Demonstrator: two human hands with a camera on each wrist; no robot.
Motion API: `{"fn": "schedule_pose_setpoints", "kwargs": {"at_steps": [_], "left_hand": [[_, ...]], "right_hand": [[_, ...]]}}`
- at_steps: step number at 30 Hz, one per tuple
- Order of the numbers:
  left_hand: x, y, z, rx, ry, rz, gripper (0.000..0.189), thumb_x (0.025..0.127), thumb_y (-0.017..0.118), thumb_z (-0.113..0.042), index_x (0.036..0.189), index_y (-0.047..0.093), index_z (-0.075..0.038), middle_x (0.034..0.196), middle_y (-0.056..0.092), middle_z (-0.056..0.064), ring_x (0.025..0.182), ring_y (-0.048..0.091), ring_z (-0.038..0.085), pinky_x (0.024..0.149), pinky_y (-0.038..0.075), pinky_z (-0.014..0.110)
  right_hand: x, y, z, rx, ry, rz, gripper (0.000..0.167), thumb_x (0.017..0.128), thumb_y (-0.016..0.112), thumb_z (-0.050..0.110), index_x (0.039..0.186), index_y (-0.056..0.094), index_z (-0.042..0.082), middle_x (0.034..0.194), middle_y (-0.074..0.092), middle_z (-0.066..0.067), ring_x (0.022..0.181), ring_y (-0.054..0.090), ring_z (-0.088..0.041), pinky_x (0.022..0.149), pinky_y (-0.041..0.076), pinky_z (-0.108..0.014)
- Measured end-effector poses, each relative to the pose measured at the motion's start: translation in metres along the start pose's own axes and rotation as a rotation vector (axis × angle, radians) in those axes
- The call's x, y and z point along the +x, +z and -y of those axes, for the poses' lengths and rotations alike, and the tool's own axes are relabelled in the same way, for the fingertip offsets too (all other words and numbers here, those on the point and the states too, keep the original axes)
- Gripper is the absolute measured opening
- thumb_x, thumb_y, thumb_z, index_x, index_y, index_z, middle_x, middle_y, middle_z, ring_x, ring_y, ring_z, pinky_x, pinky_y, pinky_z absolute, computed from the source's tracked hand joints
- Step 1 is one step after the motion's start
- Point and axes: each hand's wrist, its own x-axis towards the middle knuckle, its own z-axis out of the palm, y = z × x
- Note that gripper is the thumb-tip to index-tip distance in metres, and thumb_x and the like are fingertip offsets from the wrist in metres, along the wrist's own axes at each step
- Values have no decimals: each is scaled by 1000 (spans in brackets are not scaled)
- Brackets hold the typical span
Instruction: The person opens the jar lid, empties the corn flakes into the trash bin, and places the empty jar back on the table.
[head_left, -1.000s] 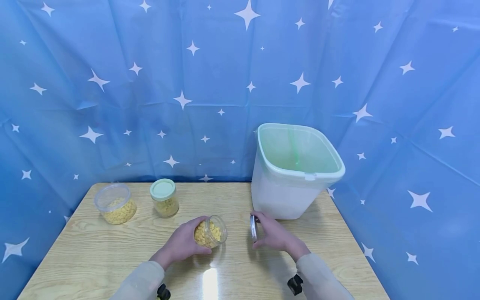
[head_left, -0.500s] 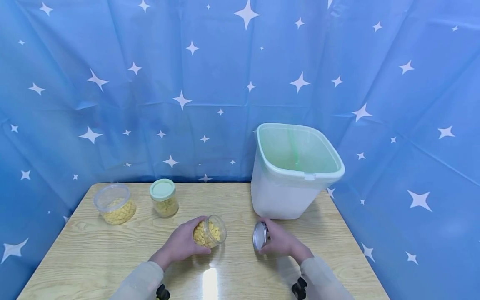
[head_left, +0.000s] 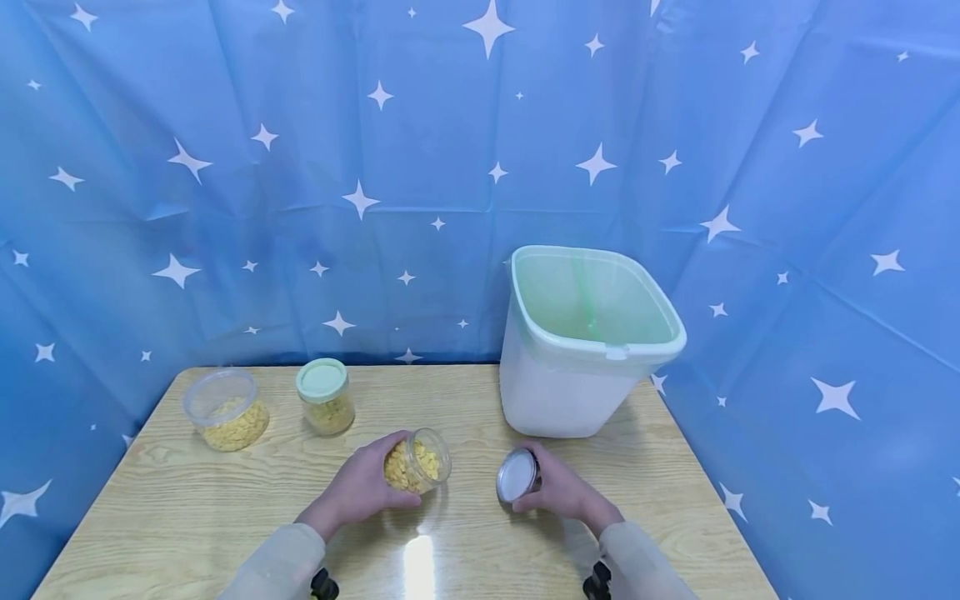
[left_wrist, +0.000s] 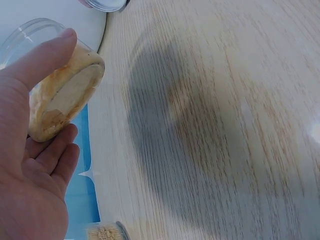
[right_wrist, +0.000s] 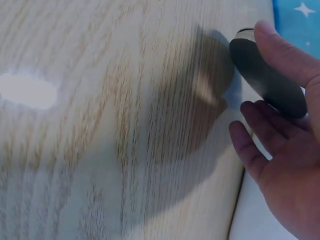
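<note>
My left hand (head_left: 367,482) grips a clear jar (head_left: 417,461) filled with yellow flakes, thumb on one side and fingers on the other. The jar tilts with its uncovered mouth toward the right, and its base (left_wrist: 70,97) faces the left wrist camera. Across a gap to the right, my right hand (head_left: 558,483) holds a round lid (head_left: 517,475) by its edge. The lid's pale inside with a silvery rim shows in the head view; its dark outer face (right_wrist: 267,77) shows in the right wrist view.
A large white bin (head_left: 558,383) with a pale green rim stands behind my right hand. At the back left are a jar with a mint green lid (head_left: 322,379) and a wide clear tub (head_left: 232,421), both holding yellow pieces. A blue starry curtain (head_left: 420,150) hangs behind the wooden table (head_left: 225,517).
The lid in my right hand has turned from edge-on until its inside faces up and toward the head camera. My left hand and the jar have stayed nearly still.
</note>
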Motion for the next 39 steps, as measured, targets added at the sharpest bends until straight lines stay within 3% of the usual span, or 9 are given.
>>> {"fn": "schedule_pose_setpoints", "kwargs": {"at_steps": [10, 19, 22, 30, 39], "left_hand": [[1, -1, 0, -36, -33, -7, 96, 63, 90, -41, 143, 45, -16, 129, 61, 6, 109, 60, 18, 91, 51, 39], [1, -1, 1, -42, -31, -18, 94, 63, 91, -37, 143, 46, -15, 129, 61, 5, 109, 59, 17, 92, 50, 39], [1, -1, 1, -42, -27, -17, 94, 63, 90, -37, 143, 46, -15, 128, 61, 5, 108, 59, 17, 92, 50, 39], [1, -2, -1, -34, -38, -18, 95, 63, 90, -38, 143, 46, -14, 129, 61, 5, 109, 60, 18, 92, 50, 40], [1, -5, -3, -45, -47, -11, 97, 62, 90, -42, 143, 45, -14, 128, 61, 5, 109, 60, 18, 92, 50, 40]], "right_hand": [[0, 3, -5, -76, 35, -51, 99, 67, 89, 25, 142, 33, -7, 136, 50, -23, 123, 52, -39, 103, 42, -57], [-4, 9, -8, -331, 40, -148, 94, 62, 89, 33, 135, 45, -7, 128, 53, -23, 115, 53, -38, 98, 44, -57], [-5, 10, -7, -372, 53, -158, 93, 62, 88, 34, 135, 46, -5, 128, 53, -24, 114, 54, -39, 96, 45, -58], [-8, 6, -8, -411, 117, -169, 95, 58, 92, 33, 134, 50, -3, 129, 51, -25, 115, 53, -41, 97, 44, -59], [-9, 6, -8, -422, 129, -164, 98, 59, 93, 34, 138, 46, -1, 133, 49, -25, 120, 50, -42, 99, 42, -61]]}}
